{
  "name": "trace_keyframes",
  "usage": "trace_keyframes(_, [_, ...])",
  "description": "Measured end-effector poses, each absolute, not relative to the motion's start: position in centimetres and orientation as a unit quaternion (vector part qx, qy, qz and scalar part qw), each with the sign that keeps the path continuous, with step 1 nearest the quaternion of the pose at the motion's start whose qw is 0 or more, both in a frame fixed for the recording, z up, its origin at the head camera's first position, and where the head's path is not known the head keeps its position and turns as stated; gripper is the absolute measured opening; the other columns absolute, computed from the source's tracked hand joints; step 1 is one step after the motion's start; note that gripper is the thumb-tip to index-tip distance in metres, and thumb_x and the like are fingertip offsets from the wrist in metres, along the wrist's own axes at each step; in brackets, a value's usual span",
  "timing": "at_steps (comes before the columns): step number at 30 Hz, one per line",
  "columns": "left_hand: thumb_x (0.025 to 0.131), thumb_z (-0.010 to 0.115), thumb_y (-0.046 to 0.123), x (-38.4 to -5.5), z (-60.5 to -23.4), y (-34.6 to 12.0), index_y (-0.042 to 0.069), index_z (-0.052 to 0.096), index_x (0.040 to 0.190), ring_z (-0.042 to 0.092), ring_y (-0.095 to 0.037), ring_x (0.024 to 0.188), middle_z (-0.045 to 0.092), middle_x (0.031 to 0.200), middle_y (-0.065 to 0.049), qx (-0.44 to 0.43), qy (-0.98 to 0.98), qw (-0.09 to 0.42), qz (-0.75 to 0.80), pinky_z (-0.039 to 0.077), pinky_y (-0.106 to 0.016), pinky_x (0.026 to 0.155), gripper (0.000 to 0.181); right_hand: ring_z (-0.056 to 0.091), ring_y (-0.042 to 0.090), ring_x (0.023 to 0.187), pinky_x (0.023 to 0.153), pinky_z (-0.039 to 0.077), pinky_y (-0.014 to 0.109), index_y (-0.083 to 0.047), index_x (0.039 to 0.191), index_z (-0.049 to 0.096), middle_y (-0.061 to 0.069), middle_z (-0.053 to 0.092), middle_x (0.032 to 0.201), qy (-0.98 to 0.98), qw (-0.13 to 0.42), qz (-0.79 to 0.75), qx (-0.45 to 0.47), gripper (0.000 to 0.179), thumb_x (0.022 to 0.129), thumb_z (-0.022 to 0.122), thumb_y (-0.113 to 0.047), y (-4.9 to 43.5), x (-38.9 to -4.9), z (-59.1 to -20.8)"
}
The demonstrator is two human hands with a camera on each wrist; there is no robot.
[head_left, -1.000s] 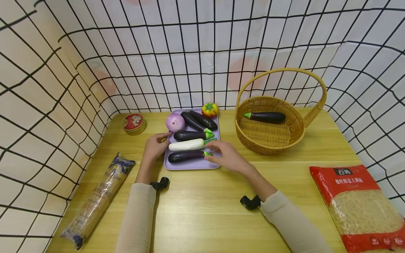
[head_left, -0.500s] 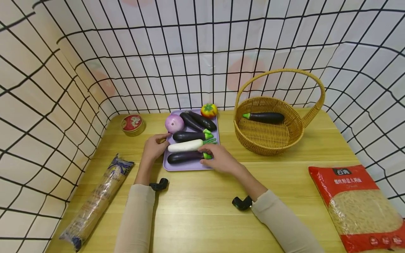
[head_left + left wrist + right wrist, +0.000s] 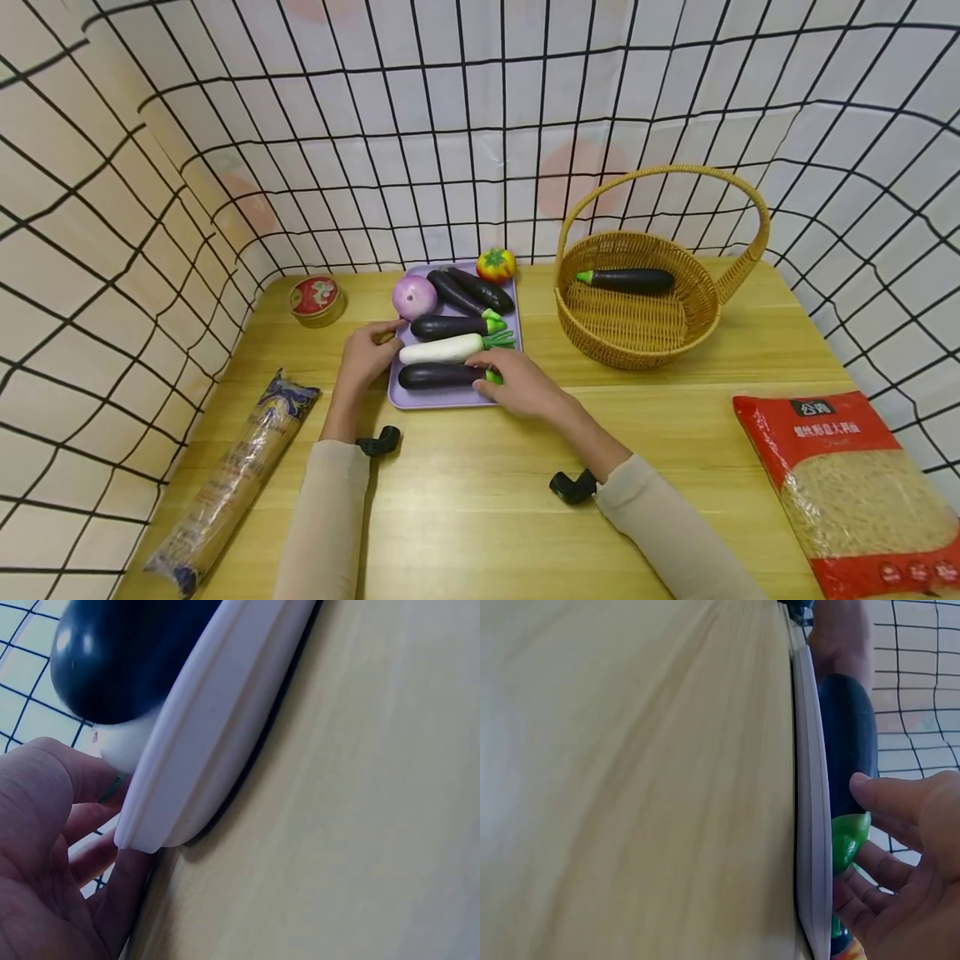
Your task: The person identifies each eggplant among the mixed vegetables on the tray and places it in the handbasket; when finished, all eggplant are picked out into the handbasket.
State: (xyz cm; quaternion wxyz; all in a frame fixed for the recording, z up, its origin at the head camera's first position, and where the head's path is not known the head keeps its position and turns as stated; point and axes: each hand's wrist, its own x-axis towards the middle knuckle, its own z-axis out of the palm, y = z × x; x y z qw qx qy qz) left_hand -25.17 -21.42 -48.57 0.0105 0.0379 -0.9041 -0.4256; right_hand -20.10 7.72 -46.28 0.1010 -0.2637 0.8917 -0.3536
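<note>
A lilac tray (image 3: 457, 397) of vegetables lies on the table. My right hand (image 3: 521, 383) grips the nearest dark purple eggplant (image 3: 437, 376) at its stem end. In the right wrist view, the thumb presses the eggplant's skin (image 3: 846, 727) just above the green cap (image 3: 849, 840), fingers on the far side. My left hand (image 3: 364, 357) holds the tray's left edge; in the left wrist view, its fingers are round the tray wall (image 3: 206, 727). Behind the gripped eggplant lie a white radish (image 3: 438, 349), another eggplant (image 3: 447, 327) and two more dark ones (image 3: 480, 289).
A purple round vegetable (image 3: 414, 297) and a red-yellow pepper (image 3: 496, 266) sit at the tray's back corners. Right of it stands a wicker basket (image 3: 637, 357) holding an eggplant (image 3: 632, 281). A round tin (image 3: 317, 302), a noodle pack (image 3: 240, 475) and a red pasta bag (image 3: 855, 492) lie around.
My right hand has moved left from the tray's right side and closed on the nearest eggplant's stem end. The left hand has stayed at the tray's left edge.
</note>
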Motion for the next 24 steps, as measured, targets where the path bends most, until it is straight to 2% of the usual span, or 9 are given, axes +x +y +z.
trace_keyframes(9, [0.09,0.067,0.022,-25.1,-48.7,-21.4,0.02,0.073,0.132,0.055,-0.03,0.136,0.065,0.142,-0.009,0.044,-0.902,0.013,-0.429,0.046,-0.049,0.11,0.042,0.054,0.03,0.136,0.116,0.042,0.051,-0.018,0.142,0.061,0.006,0.062,0.143,0.893,0.096,-0.36,-0.251,0.041,0.101,0.065,-0.023,9.8,-19.6,-44.6])
trace_keyframes(14, [0.09,0.068,0.022,-25.1,-48.6,-21.3,0.02,0.073,0.131,0.055,-0.03,0.137,0.066,0.142,-0.009,0.048,-0.9,0.013,-0.433,0.046,-0.048,0.111,0.041,0.054,0.034,0.137,0.115,0.043,0.054,-0.015,0.143,0.061,0.01,0.061,0.146,0.894,0.078,-0.361,-0.253,0.041,0.102,0.063,-0.021,11.8,-19.6,-43.1])
trace_keyframes(19, [0.091,0.068,0.022,-25.1,-48.5,-21.1,0.02,0.073,0.131,0.055,-0.03,0.137,0.065,0.142,-0.008,0.048,-0.9,0.013,-0.433,0.045,-0.049,0.111,0.041,0.052,0.032,0.139,0.113,0.044,0.055,-0.017,0.142,0.062,0.008,0.061,0.147,0.897,0.051,-0.365,-0.242,0.039,0.103,0.062,-0.022,14.4,-19.6,-41.4])
trace_keyframes(24, [0.09,0.068,0.021,-25.1,-48.5,-21.1,0.02,0.073,0.13,0.054,-0.03,0.137,0.066,0.142,-0.009,0.051,-0.899,0.013,-0.435,0.046,-0.049,0.111,0.04,0.054,0.033,0.134,0.109,0.046,0.056,-0.014,0.141,0.061,0.011,0.061,0.145,0.903,0.034,-0.364,-0.225,0.039,0.103,0.062,-0.021,17.2,-19.8,-40.2])
